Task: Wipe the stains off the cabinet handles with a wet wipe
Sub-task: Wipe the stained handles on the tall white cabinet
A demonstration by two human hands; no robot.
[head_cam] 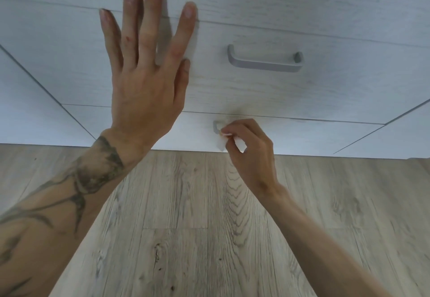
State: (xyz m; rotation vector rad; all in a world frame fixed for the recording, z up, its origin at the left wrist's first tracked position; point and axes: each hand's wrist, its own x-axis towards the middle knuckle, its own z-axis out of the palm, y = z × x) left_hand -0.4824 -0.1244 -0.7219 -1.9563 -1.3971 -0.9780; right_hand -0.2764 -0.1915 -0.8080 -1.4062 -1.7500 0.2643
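Observation:
I look down at a pale wood-grain cabinet front [325,91] with stacked drawers. A grey metal bar handle [265,62] sits on the middle drawer, untouched. On the drawer below, only the left end of a second handle [216,126] shows. My right hand [250,150] is pinched on a white wet wipe [221,144] and presses it against that lower handle, hiding the remainder of the bar. My left hand [146,68] is flat with fingers spread against the drawer fronts, up and to the left, holding nothing.
A light wood-plank floor [186,238] runs below the cabinet's bottom edge. Neighbouring cabinet fronts [28,110] angle away at the left and right. My tattooed left forearm crosses the lower left of the view.

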